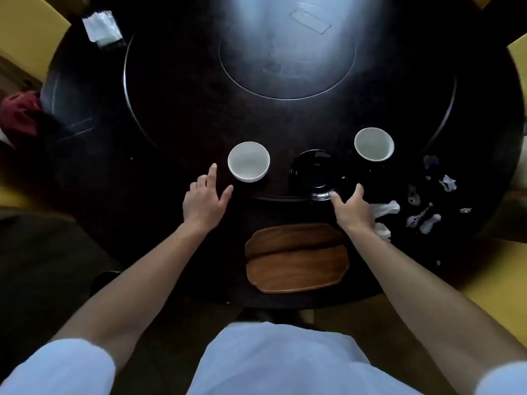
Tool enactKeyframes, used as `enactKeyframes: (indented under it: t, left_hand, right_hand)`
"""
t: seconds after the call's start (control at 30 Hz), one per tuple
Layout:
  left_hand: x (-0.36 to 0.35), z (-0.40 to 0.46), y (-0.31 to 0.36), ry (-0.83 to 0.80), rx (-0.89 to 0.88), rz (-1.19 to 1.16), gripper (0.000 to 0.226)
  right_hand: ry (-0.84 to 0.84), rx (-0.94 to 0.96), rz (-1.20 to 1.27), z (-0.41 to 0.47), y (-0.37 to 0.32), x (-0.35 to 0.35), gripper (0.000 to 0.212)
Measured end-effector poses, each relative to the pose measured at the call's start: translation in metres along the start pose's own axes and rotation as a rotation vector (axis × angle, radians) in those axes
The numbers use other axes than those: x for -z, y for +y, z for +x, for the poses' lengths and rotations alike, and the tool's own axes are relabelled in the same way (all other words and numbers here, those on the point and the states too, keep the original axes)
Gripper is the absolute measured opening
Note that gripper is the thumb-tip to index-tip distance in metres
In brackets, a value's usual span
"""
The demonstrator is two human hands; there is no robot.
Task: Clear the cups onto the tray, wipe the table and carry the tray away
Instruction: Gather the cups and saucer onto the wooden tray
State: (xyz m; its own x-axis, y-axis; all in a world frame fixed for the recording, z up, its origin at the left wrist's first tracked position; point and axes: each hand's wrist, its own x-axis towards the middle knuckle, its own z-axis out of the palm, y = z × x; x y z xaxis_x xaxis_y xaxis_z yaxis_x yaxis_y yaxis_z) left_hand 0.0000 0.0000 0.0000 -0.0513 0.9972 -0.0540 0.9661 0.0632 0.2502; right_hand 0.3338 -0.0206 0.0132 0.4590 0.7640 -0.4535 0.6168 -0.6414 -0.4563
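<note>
On the far left of the round dark wooden surface [176, 115], a white paper packet [100, 26] is lying near the rim. The left hand [203, 197] is hovering with its fingers [212, 170] released and spread, just beside the left white ceramic cup [248, 161], not touching it. The flat brown wooden tray [296, 259] is sitting bare at the near edge, between the forearms. The glossy black cup [316, 174] is standing between the two white ones. The right hand [353, 210] is reaching to it, fingers loosely extended, a fingertip touching its near rim. The right white ceramic cup [374, 144] is standing farther back. Crumpled white tissue [383, 210] and scattered scraps [427, 220] are lying at the right.
</note>
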Motion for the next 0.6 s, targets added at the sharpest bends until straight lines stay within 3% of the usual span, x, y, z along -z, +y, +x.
enactKeyframes:
  t: [0.2, 0.33, 0.43, 0.6]
  left_hand:
    - [-0.011, 0.051, 0.003, -0.107, 0.064, 0.008, 0.076]
    - [-0.016, 0.067, 0.008, -0.177, 0.084, -0.109, 0.069]
    - [-0.019, 0.074, 0.010, -0.229, 0.123, -0.297, 0.063]
    - [-0.017, 0.081, 0.017, -0.345, 0.336, -0.794, 0.063]
  right_hand:
    - [0.003, -0.100, 0.138, 0.020, -0.002, -0.020, 0.086]
    - [-0.028, -0.128, 0.288, 0.021, -0.010, -0.023, 0.078]
    - [-0.031, -0.119, 0.409, 0.022, -0.015, -0.023, 0.078]
    - [-0.026, -0.194, 0.603, 0.029, -0.018, -0.028, 0.075]
